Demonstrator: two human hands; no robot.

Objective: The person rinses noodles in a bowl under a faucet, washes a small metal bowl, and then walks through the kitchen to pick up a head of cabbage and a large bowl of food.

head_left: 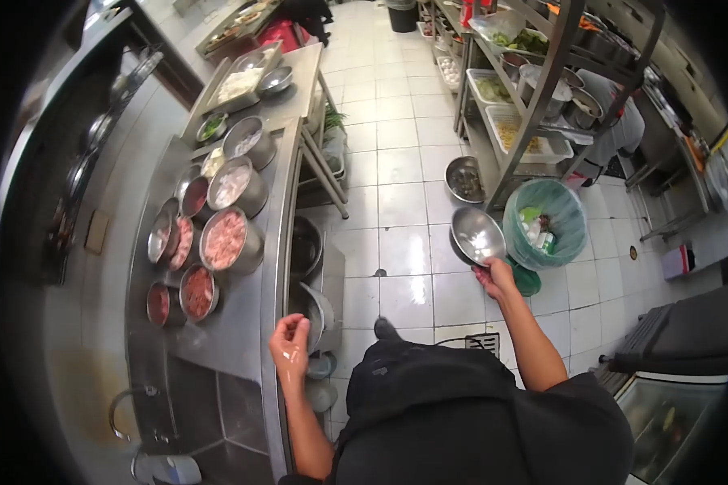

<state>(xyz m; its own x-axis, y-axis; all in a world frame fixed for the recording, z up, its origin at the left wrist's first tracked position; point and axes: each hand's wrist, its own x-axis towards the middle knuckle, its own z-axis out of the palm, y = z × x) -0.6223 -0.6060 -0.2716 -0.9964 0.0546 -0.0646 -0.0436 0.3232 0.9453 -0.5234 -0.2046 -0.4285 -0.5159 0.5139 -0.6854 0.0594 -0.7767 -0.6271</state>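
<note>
My right hand (495, 276) grips the near rim of an empty-looking steel bowl (477, 234), held over the tiled floor beside a green-lined bin (544, 224). Near the edge of the steel counter (277, 242), my left hand (289, 335) is raised with its fingers curled and pressed together. It looks wet, and whether anything is between its fingertips is too small to tell. Steel pots of raw meat stand on the counter, among them a large one with pale pink pieces (225, 240) and a smaller one with redder meat (197, 293).
A sink (226, 412) is at the lower left. Steel shelving (534, 121) with food trays rises at the right, a person in grey (623, 113) behind it. Another steel bowl (465, 179) sits on the floor by the shelving. A floor drain (483, 343) lies ahead of my body.
</note>
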